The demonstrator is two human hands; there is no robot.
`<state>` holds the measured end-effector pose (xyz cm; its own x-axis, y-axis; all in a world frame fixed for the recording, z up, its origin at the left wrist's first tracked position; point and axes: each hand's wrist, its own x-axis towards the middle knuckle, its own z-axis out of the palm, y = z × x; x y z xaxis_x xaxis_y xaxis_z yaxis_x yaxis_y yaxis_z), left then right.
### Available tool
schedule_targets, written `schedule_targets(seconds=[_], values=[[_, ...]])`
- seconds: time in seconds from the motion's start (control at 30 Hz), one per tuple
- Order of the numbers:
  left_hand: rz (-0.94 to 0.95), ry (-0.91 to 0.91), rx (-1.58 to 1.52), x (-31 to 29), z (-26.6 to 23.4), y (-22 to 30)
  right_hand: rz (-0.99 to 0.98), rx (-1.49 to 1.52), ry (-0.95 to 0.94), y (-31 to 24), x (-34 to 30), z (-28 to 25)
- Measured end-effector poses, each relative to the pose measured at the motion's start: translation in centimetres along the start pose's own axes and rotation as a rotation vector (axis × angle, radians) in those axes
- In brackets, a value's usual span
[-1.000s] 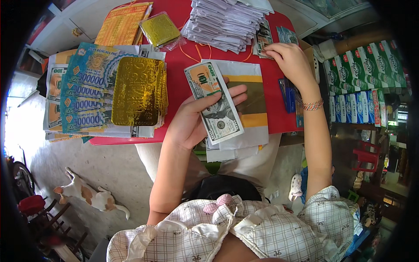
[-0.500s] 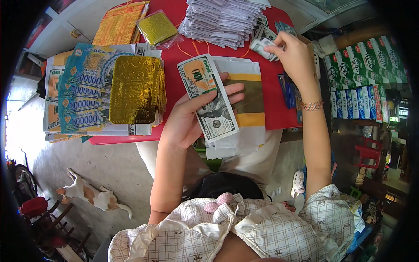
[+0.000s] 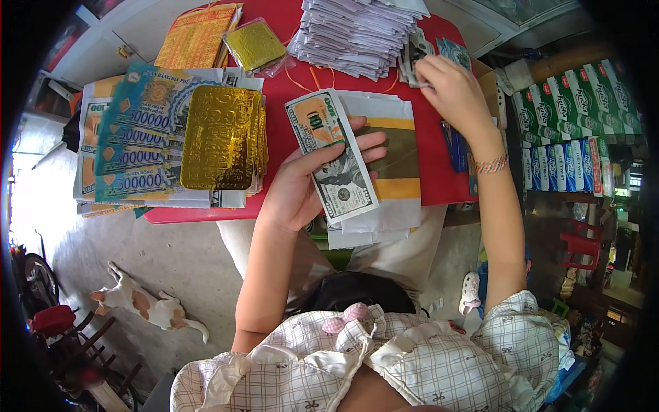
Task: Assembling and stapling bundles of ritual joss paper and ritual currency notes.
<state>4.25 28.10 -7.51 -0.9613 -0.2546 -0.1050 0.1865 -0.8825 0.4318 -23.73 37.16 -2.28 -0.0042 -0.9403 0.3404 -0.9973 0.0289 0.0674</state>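
My left hand (image 3: 302, 175) is closed on a printed paper banknote (image 3: 336, 178), thumb across its face and fingers beneath. Behind it lies a stack of white papers (image 3: 384, 110) with a brown and yellow banded packet (image 3: 397, 154). My right hand (image 3: 453, 89) reaches to the far right of the table, its fingers bent and pressed together over a pile of grey-green notes (image 3: 412, 58). What sits between those fingertips is hidden. Left of my left hand, gold embossed sheets (image 3: 221, 137) lie on fanned blue notes (image 3: 141, 137).
A tall stack of folded white papers (image 3: 353, 34) stands at the back of the red table (image 3: 274, 89). Near it are orange-gold paper bundles (image 3: 199, 34) and a wrapped gold packet (image 3: 254, 44). Green and blue cartons (image 3: 576, 103) stand right. A cat (image 3: 147, 302) lies on the floor.
My right hand has moved slightly up and left over the note pile, its fingers curling further in. The pale note ends seen at its fingertips are now mostly covered. The view has shifted slightly.
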Motion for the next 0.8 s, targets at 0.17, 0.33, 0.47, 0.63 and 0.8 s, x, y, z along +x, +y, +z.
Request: schedule_targets(seconds=[0.17,0.33,0.47,0.63,0.8], values=[[0.003,0.006,0.048,0.0,0.0,-0.1,0.058,0.031,-0.056,1.8,1.3,0.2],[0.014,0.003,0.022,0.0,-0.1,-0.2,0.145,0.261,-0.040,1.7,0.3,-0.2],[0.030,0.018,0.035,-0.1,-0.1,-0.3,0.378,0.283,0.133,-0.8,-0.6,-3.1],[0.037,0.041,0.056,0.0,0.1,-0.3,0.590,1.172,-0.186,-6.3,-0.5,-7.5],[0.045,0.100,0.088,-0.4,-0.2,-0.3,0.534,1.632,-0.609,-9.3,1.2,-5.8]])
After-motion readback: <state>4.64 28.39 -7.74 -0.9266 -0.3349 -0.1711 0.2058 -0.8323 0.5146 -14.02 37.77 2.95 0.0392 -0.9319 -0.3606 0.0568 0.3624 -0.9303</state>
